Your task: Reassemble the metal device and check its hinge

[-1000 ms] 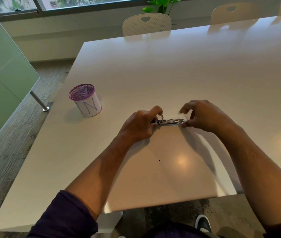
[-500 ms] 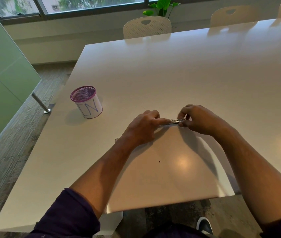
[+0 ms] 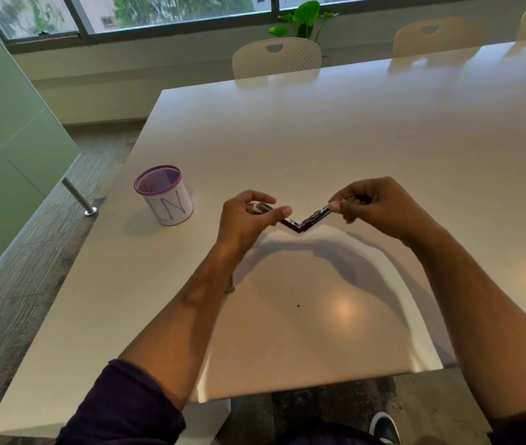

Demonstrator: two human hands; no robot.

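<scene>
Above the table's near middle: the stapler (image 3: 303, 221) hangs swung open into a V, its hinge at the lowest point and just over the table (image 3: 351, 139), whether touching it I cannot tell.
Risk, slip: each arm is held only near its tip, so a weak pinch would likely let one arm snap shut or drop the whole thing on the table.
Risk, pinch: a fingertip lying near the inner faces could be caught if the spring closes the V.
Risk, spill: staples may slide out of the opened channel if it tilts further; none can be made out.
Left hand (image 3: 248, 220): fingers curled, thumb and forefinger pinching the left arm's end, which runs on between the fingers toward the palm.
Right hand (image 3: 380, 207): fingers curled, thumb and fingertips gripping the right arm's upper end.
Stapler relative to fingers: hinge midway between the two hands and lower than both thumbs; each arm rises to a grip.
Nearby: pen cup (image 3: 164, 194) stands well to the left of the left hand, apart from it.
</scene>
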